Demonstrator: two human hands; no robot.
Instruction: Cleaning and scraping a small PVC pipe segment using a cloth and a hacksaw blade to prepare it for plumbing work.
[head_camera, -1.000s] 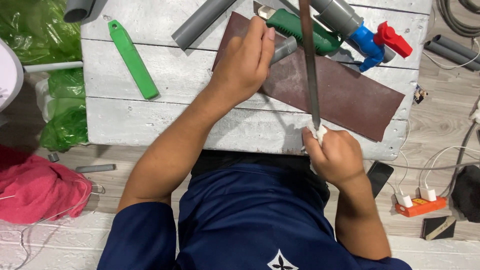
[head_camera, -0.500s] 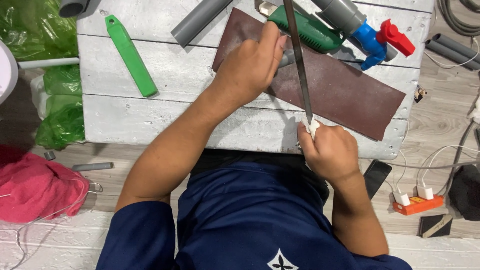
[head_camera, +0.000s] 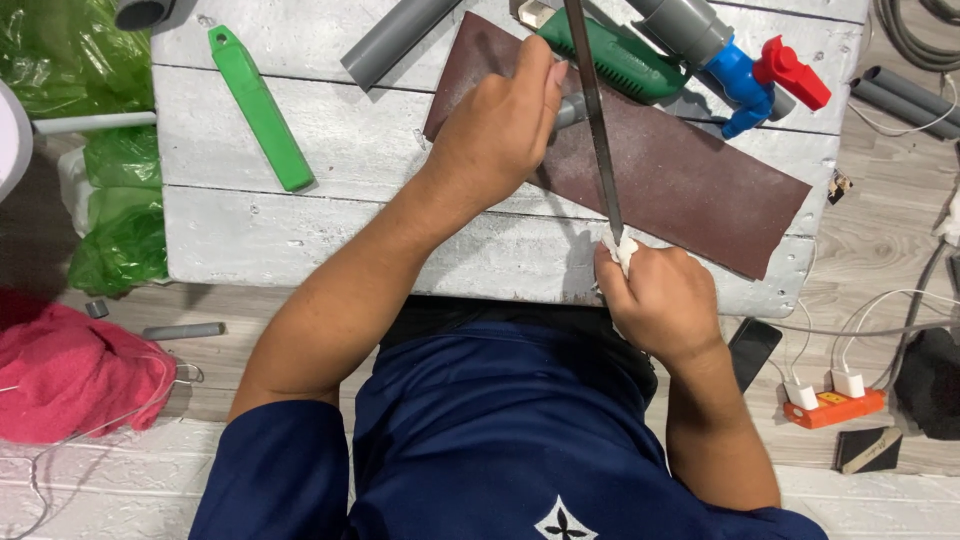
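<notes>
Grey pipe stub (head_camera: 570, 108) pinned on sandpaper (head_camera: 690, 190), left hand (head_camera: 497, 130) grip clamped; right hand (head_camera: 660, 300) grip fisted round blade (head_camera: 597, 120).

White plank table (head_camera: 300, 240) on pale wooden floor (head_camera: 880, 250).

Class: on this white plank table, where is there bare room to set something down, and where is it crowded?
Free: the planks between the green handle and the left hand, and the front plank below them. Crowded: the far right, with sandpaper, green knife, blade and blue-and-red valve.
</notes>
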